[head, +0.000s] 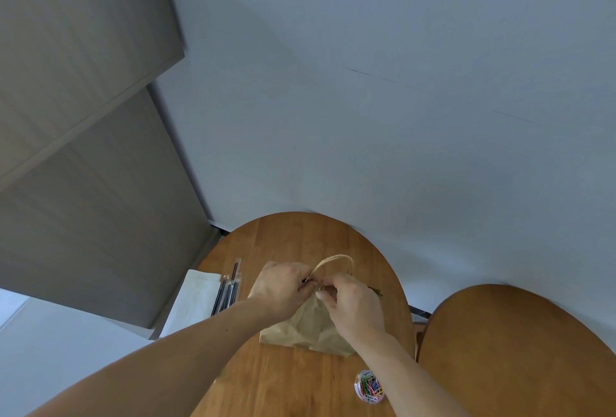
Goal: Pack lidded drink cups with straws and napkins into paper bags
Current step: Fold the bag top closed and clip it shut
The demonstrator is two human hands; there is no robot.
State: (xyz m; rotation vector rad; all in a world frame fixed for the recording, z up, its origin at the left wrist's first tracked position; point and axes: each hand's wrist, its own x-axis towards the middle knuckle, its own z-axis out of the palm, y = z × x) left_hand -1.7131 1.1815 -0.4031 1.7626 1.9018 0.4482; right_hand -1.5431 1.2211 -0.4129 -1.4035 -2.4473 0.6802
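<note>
The round honey-brown wooden table (300, 240) lay under the crumpled brown paper bag (310, 326), which sat squarely in front of me, I think so that both arms could reach its top evenly. A second rounded wooden top (516, 350) stood off to the right of the bag, apart from it and bare where I could see. Left of the bag lay the flat stack of white paper napkins (196, 300), and between that stack and the bag lay the thin black straws in clear wrappers (230, 290), lined up side by side, presumably as supplies within easy reach. My left hand (283, 286) and right hand (353, 306) met over the bag's mouth, fingers curled, each pinching the gathered top edge so the paper stayed closed. Whether something small sat between my fingertips I could not tell, nor whether a cup was inside. The bag's pale twisted-paper handle (336, 260) looped up just behind my knuckles, left free. The small clear round tub of coloured paper clips (368, 386) stood on the near side of the bag, slightly right, close to my right forearm, so I judged I was sealing the bag.
</note>
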